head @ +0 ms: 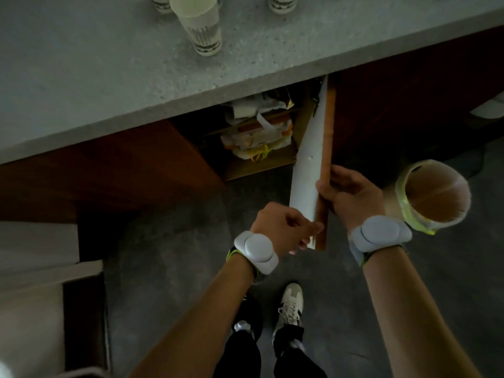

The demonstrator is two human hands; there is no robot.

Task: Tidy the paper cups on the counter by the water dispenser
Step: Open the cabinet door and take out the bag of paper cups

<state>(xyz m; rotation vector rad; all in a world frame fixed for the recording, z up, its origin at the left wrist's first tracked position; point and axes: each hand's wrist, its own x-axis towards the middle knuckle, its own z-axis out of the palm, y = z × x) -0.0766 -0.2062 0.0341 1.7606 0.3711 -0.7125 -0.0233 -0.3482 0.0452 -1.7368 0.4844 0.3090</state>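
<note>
Countertop (81,77) of grey speckled stone is seen across the upper frame. On it, at 12 o'clock, a pale paper cup (191,12) is seated in a clear ribbed glass (206,36), and two more glasses are cut off by the top edge on either side. Below the counter edge, a cabinet door (308,165) with a white inner face and a wooden edge is swung open toward the viewer. Its wooden edge is gripped by the right hand (351,195), with the fingers wrapped round it. Its lower corner is held by the left hand (281,227), with the fingers curled narrowly against the white face. Inside the cabinet, at 12 o'clock from the hands, a bundle of crumpled wrappers (256,132) is stowed. A round bin (436,197) with a yellow-green liner is placed at 3 o'clock, just beside the right wrist. Pale trackers are strapped to both wrists.
</note>
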